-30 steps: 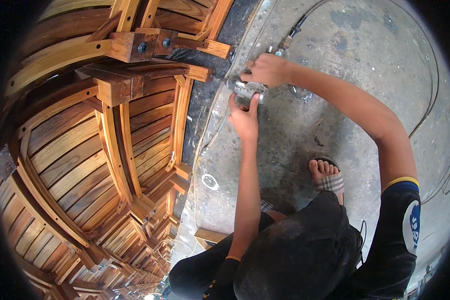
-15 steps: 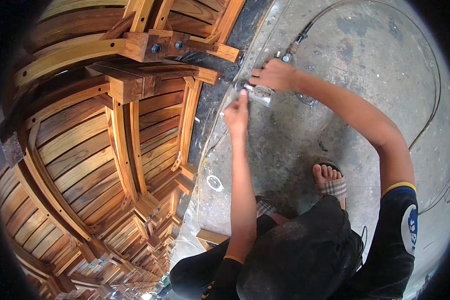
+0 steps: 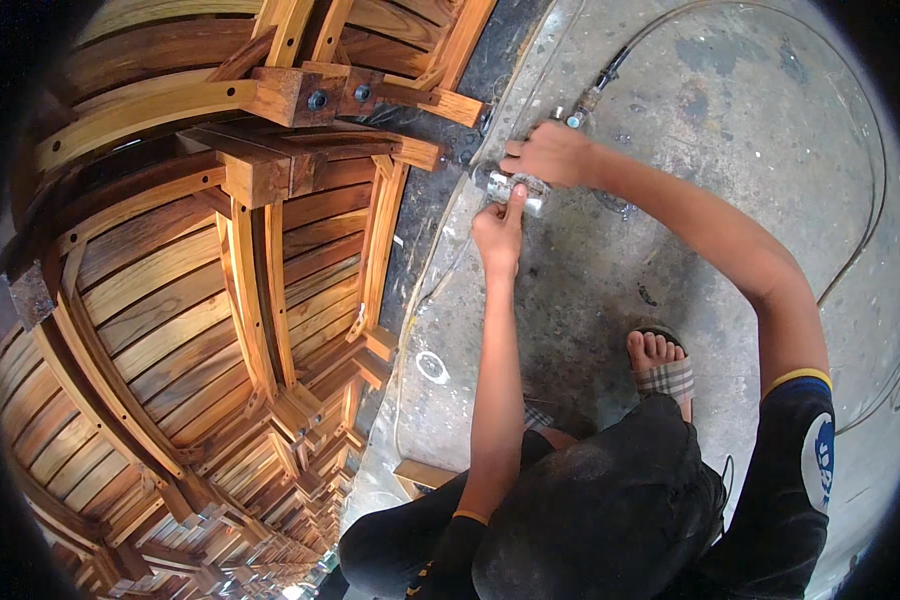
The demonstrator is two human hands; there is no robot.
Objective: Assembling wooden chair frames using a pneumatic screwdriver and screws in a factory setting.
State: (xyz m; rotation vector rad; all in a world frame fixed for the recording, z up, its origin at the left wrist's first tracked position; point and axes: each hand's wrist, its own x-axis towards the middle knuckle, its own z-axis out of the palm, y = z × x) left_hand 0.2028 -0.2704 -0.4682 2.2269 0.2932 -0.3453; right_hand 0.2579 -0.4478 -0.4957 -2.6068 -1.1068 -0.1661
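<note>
My right hand [image 3: 551, 155] is closed around a silver air tool [image 3: 533, 206], its fingers wrapped over the back of it. Beyond that hand a metal hose fitting [image 3: 583, 105] joins the tool to a dark air hose [image 3: 625, 52]. My left hand [image 3: 499, 235] is closed at the tool's near side, the thumb lying against the shiny cylindrical body and the fingers curled. Both hands are held over the concrete floor, close to the wooden furniture. My right hand hides the tool's grip, so its exact kind is not clear.
Stacked slatted wooden furniture [image 3: 210, 270] fills the left side, with bolted blocks [image 3: 295, 97] at its top. A beam end [image 3: 417, 152] juts toward my hands. The hose curves along the right over the stained concrete floor [image 3: 590, 300]. My sandalled foot [image 3: 662, 365] is below.
My left hand has moved right along the tool, its thumb now farther over the silver body. My right hand has barely shifted and keeps its hold.
</note>
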